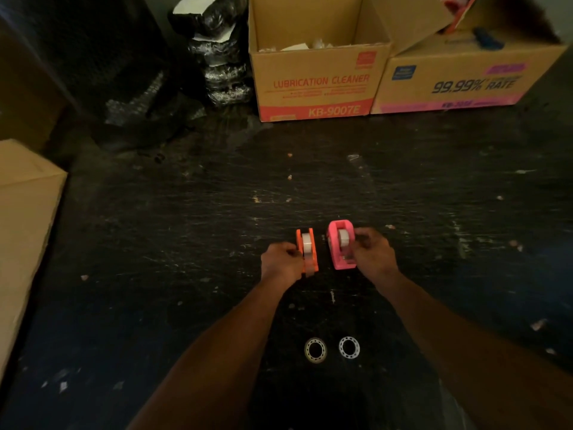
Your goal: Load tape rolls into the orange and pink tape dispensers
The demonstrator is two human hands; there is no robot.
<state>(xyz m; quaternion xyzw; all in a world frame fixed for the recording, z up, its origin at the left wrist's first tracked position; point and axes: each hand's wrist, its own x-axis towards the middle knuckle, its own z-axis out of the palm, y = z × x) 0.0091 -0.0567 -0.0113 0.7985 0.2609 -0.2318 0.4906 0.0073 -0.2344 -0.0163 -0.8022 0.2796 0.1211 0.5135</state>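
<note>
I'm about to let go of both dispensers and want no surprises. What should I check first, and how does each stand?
1. Roll seated in orange dispenser: ok, a roll shows inside.
2. Roll seated in pink dispenser: ok.
3. Left hand on orange dispenser: ok.
4. Right hand on pink dispenser: ok.
5. Tape ends threaded to cutters: cannot tell.
6. Two rings lying nearer you, clear of dispensers: ok.

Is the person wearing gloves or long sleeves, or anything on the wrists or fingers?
No. Both the left hand and the right hand are bare, with no gloves. Both forearms are uncovered right down to the bottom edge of the picture, so no sleeve shows at all. No watch, bracelet or ring can be made out, though the light is dim and small details are hard to tell.
</note>
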